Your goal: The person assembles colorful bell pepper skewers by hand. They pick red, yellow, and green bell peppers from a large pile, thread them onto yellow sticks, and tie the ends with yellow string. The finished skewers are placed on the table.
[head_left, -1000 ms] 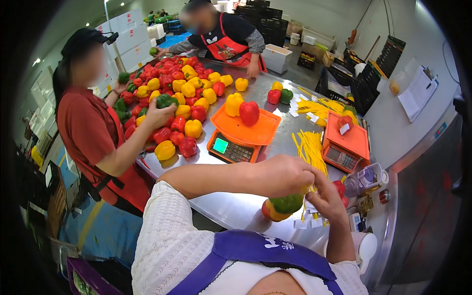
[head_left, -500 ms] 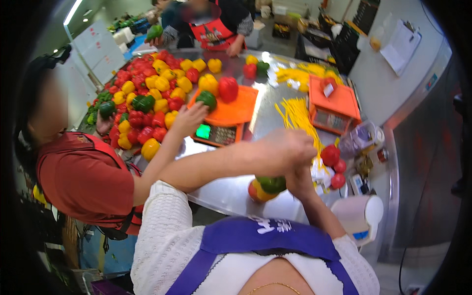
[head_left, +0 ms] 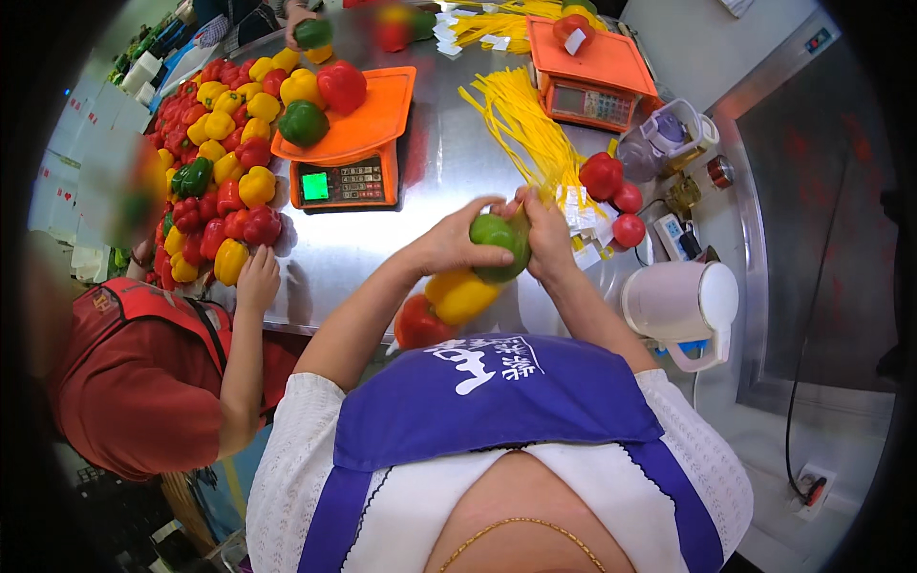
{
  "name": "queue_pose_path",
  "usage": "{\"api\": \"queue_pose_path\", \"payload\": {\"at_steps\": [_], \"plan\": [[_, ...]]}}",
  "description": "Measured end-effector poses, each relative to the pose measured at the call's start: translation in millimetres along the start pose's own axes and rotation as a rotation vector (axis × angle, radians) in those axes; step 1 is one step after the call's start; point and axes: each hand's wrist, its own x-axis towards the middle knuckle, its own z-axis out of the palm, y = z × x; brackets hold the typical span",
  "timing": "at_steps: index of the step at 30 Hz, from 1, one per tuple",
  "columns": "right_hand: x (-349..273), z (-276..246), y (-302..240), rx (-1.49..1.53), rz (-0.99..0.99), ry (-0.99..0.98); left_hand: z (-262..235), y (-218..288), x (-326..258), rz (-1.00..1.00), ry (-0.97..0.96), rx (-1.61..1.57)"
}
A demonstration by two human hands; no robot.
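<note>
A green bell pepper [head_left: 498, 250], a yellow bell pepper [head_left: 458, 294] and a red bell pepper [head_left: 421, 323] are lined up in front of my apron, in what looks like a clear bag. My left hand [head_left: 449, 239] is closed round the green pepper, its thumb across the front. Beside it, my right hand [head_left: 546, 234] has its fingers closed at the bag's top end, against the green pepper. The fingertips of both hands meet there, and exactly what they pinch is hidden. Yellow strips [head_left: 525, 124] lie just beyond my hands.
An orange scale [head_left: 382, 105] carries three bell peppers. A heap of peppers [head_left: 215, 143] covers the table's left side, where a co-worker's hand [head_left: 258, 279] touches a yellow one. A second orange scale [head_left: 583, 67], tomatoes [head_left: 628, 198] and a white kettle [head_left: 683, 301] are at right.
My left hand has come down from across my right fist onto the green pepper. The bagged peppers have tilted toward me. The left co-worker's hand has left the scale, where the green pepper now rests.
</note>
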Motion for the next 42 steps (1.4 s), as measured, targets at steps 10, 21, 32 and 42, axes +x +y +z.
{"api": "queue_pose_path", "payload": {"at_steps": [10,21,32,42], "plan": [[50,-82,72,0.241,0.412,0.305,20,-62,30,-0.282,0.029,0.204],[54,-112,62,0.253,0.266,0.45,-8,-77,-5,-0.323,-0.031,0.23],[46,-111,67,0.213,0.199,0.447,21,-46,-43,-0.224,-0.05,0.849],[55,-141,65,0.403,0.42,0.307,38,-43,-48,-0.279,-0.061,0.882]]}}
